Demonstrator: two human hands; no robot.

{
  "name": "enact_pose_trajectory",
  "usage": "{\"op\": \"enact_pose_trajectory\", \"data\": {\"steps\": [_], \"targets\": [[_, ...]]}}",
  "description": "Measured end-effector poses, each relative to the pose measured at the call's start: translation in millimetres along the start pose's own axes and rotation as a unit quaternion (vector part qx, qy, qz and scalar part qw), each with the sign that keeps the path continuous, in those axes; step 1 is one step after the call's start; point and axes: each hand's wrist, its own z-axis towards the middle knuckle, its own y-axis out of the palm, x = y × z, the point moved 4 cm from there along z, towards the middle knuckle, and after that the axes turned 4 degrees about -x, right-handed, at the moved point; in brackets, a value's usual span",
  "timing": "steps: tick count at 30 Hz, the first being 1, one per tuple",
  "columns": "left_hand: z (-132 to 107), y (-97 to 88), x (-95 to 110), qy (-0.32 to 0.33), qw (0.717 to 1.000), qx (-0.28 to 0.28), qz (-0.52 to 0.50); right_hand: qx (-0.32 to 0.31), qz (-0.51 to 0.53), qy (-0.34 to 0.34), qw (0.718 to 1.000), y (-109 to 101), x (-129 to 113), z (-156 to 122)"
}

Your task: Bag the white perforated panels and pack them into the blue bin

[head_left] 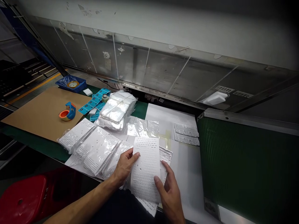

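A white slotted plastic panel (pixel 146 171) is held up, tilted, in front of me. My left hand (pixel 125 165) pinches its left edge, thumb on the face and fingers behind. At the right edge is my right hand (pixel 170 193), its thumb against the panel and its fingers curled round the side, partly hidden. Beneath lies another slotted panel (pixel 167 155), ribbed side showing. To the left, several similar panels in clear bags (pixel 100 149) lie in overlapping stacks. A tied bundle of clear plastic bags (pixel 116 107) sits behind them, with a loose clear bag (pixel 146 127) beside it.
Two slotted panels (pixel 186 134) lie on the white sheet (pixel 187 168). A green conveyor belt (pixel 247 165) is at right. Cardboard (pixel 44 109) carries a tape dispenser (pixel 67 112). Behind are blue label strips (pixel 94 101) and a blue tray (pixel 71 83). A red stool (pixel 22 199) stands lower left.
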Motion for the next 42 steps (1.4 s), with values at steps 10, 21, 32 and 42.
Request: {"op": "enact_pose_trajectory", "data": {"steps": [10,21,32,42], "targets": [[4,-21.0,8,-0.070,0.985,-0.070,-0.139,0.108,-0.060,0.016,0.992,-12,-13,8],[2,-6.1,-7,-0.045,0.998,-0.018,-0.037,0.057,-0.041,-0.003,0.998,22,-3,15],[8,-34.5,14,0.057,0.996,0.070,0.027,0.033,0.193,0.058,0.979,-37,-2,3],[14,-31.4,11,0.000,0.987,0.018,0.160,-0.325,0.393,0.120,0.852,47,-16,-4]]}}
